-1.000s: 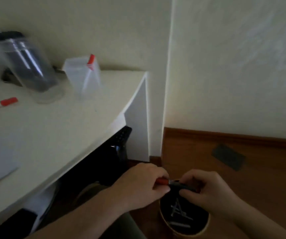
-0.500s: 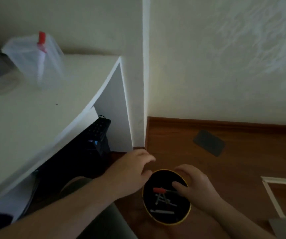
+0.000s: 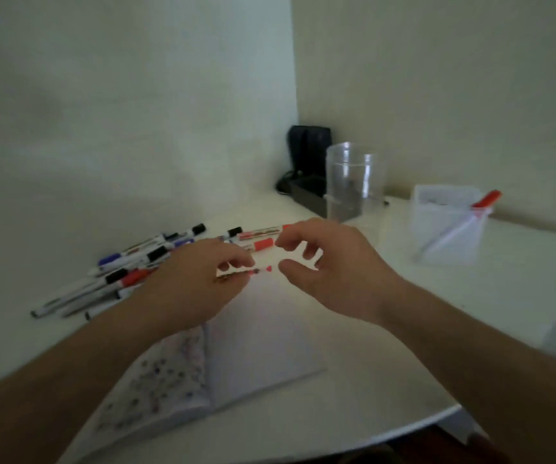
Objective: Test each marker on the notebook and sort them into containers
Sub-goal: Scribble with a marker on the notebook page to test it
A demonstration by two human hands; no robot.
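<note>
while the left hand pinched a slim red-tipped marker over the open paper notebook, the right hand hovered slack, holding nothing

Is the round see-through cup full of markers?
No, the round see-through cup has no markers in it, while the square container beside it holds one red-capped marker.

The left hand pinches a red marker above the open notebook. The right hand hovers just beside its tip, fingers loosely curled, holding nothing. More markers lie beyond the left hand.
</note>
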